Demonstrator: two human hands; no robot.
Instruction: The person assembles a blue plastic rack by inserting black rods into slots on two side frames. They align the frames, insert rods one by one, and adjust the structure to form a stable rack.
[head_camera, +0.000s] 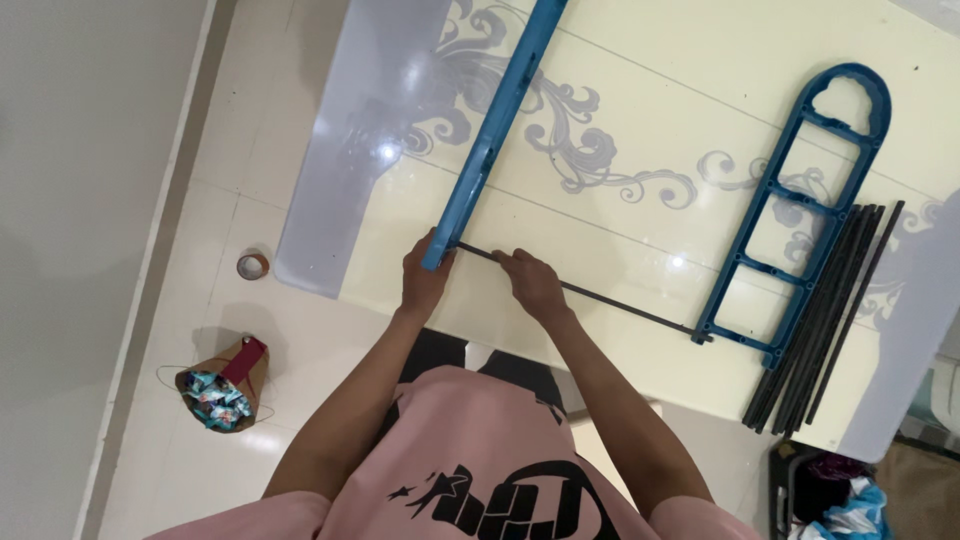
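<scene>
Gripping the blue frame (497, 128) end at centre frame, left hand (423, 282) closed round it; right hand (530, 282) pinched the black rod (600, 296) — keeping it level would help seating.

The left hand (422, 280) grips the near end of a long blue frame (497, 120) that runs away from it across the table (640, 60). Just beside it, the right hand (533, 283) pinches a thin black rod (610, 300) whose one end meets the frame at the left hand. The rod's other end touches a second blue frame (800, 200) lying flat, well to the right of the right hand. Past that frame lies a bundle of black rods (820, 320). On the floor left of the left hand sit a tape roll (252, 265) and a paper bag (222, 390).
</scene>
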